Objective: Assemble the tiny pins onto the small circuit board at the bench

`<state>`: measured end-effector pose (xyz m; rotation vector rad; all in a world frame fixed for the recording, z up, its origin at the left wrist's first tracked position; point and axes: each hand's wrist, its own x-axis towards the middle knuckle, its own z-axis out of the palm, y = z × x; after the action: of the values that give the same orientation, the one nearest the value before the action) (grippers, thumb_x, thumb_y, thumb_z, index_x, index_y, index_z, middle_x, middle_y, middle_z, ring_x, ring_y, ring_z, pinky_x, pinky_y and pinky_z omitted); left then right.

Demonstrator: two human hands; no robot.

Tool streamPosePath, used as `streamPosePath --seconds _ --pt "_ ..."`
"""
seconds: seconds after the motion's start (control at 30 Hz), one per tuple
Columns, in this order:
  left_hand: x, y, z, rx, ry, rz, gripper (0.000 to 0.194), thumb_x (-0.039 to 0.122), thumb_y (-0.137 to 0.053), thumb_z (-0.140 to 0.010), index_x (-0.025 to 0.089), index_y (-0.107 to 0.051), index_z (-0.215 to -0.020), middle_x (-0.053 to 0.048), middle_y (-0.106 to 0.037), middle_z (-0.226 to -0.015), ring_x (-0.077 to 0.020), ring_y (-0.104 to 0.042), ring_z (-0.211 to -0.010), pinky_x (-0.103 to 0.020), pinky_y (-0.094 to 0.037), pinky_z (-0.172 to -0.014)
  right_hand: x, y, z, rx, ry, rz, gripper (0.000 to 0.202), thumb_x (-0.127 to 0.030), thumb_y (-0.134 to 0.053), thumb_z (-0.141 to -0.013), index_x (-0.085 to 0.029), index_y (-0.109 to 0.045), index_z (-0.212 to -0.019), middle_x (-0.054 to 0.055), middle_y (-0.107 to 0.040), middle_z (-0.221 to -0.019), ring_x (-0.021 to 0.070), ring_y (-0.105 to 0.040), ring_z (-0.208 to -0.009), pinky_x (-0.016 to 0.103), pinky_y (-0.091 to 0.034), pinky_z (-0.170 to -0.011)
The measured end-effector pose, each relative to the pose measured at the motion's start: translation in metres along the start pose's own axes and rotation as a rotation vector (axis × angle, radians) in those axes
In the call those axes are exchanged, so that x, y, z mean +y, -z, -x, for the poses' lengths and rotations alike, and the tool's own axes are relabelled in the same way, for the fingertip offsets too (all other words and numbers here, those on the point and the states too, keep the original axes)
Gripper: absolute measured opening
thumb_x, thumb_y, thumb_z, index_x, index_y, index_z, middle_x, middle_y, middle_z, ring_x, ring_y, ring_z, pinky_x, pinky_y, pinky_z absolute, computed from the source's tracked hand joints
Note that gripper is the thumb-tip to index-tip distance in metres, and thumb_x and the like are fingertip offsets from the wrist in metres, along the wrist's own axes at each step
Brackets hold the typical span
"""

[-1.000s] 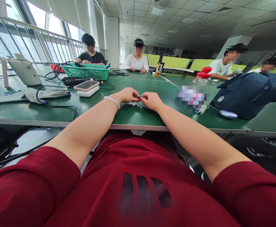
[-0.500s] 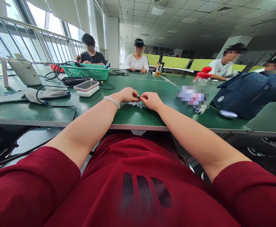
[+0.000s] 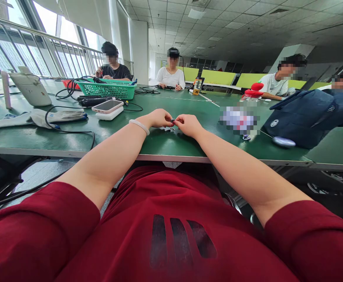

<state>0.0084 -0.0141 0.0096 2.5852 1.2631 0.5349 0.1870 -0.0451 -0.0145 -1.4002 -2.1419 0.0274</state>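
My left hand [image 3: 160,118] and my right hand [image 3: 187,124] meet just above the green table [image 3: 174,149], fingertips almost touching. Between them is a small dark piece [image 3: 173,121], pinched from both sides; it is too small to name. Both hands are closed at the fingertips. Below the left fingers, a few small dark and light bits [image 3: 171,129] lie on the tabletop, partly hidden by the hands. A pale band circles my left wrist.
Left of my hands lie a phone [image 3: 108,105] on a white case, a green basket [image 3: 109,90] with cables, and gloves [image 3: 42,117]. To the right are a navy bag [image 3: 300,117], a purple oval object [image 3: 283,141] and a red-lidded jar [image 3: 252,94]. Several people sit around the table.
My hands stay in nearly the same place, still pinching the small piece. Across the table, one person's hand has lifted slightly.
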Motion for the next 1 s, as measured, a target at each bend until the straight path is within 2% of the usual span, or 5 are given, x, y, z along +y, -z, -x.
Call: streamPosePath --seconds 0.57,1.0 --pt "0.0009 0.0008 0.0006 -0.028 0.014 0.002 0.034 0.037 -0.067 -0.067 0.015 -0.075 -0.092 -0.002 -0.069 -0.068 -0.0118 -0.054 -0.060 -0.024 -0.039 -0.063 -0.0036 0.0028 0.0022 -0.018 -0.009 -0.021 0.031 -0.042 -0.053 -0.086 -0.016 -0.071 -0.087 0.005 -0.069 -0.077 0.0144 -0.056 -0.070 0.025 -0.039 -0.068" --pt "0.0037 0.0013 0.0028 -0.059 0.032 0.081 0.033 0.037 -0.068 -0.065 0.014 -0.075 -0.088 -0.002 -0.067 -0.063 -0.0121 -0.054 -0.057 -0.025 -0.040 -0.063 -0.0030 0.0025 0.0022 -0.020 -0.001 0.004 0.027 -0.037 -0.053 -0.086 -0.016 -0.071 -0.088 0.005 -0.070 -0.079 0.0144 -0.056 -0.070 0.026 -0.039 -0.067"
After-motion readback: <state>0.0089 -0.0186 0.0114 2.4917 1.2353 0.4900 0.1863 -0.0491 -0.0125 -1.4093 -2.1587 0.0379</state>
